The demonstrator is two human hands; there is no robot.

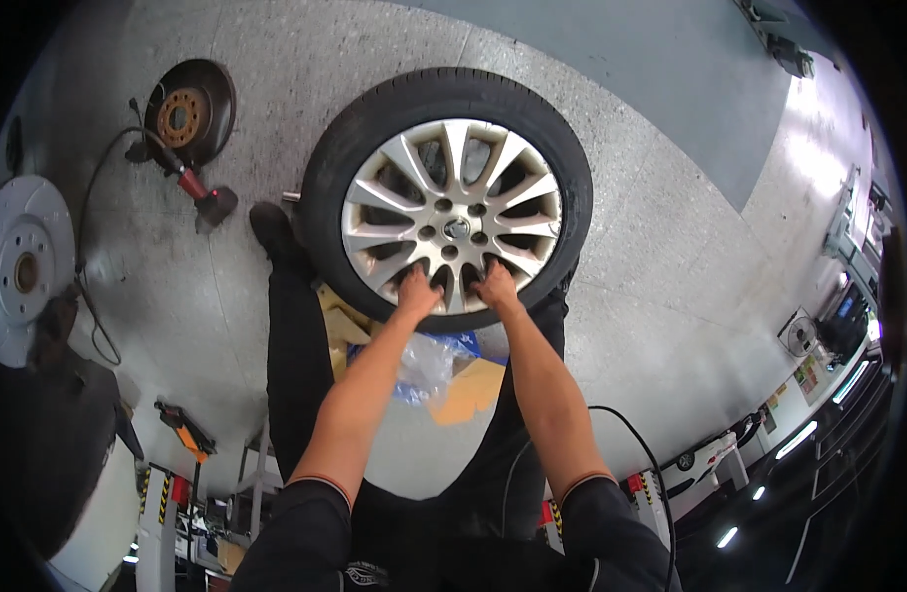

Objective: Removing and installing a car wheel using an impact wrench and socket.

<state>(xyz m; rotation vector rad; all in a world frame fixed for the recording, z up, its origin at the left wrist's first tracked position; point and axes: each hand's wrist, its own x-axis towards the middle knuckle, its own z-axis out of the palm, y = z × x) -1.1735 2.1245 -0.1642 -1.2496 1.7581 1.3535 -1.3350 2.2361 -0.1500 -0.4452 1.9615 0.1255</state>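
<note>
A car wheel [374, 222] with a black tyre [320, 178] and silver multi-spoke alloy rim is before me, its outer face toward me. Between the lower spokes, my left hand [419, 294] has its fingers hooked into the rim. My right hand [496, 289] grips the rim the same way, one spoke gap over to the right. Both hands' fingertips are hidden behind the spokes. Bare lug holes ring the centre cap [457, 229]. I cannot tell how far the wheel is tilted or whether it rests on the floor.
Left of the wheel lie a rusty-hubbed brake disc [215, 123] and a red-black cordless tool [199, 192]. A brake disc [24, 266] shows at far left, beside a cable [88, 222]. Cardboard [470, 393] and clear plastic [426, 367] lie between my legs.
</note>
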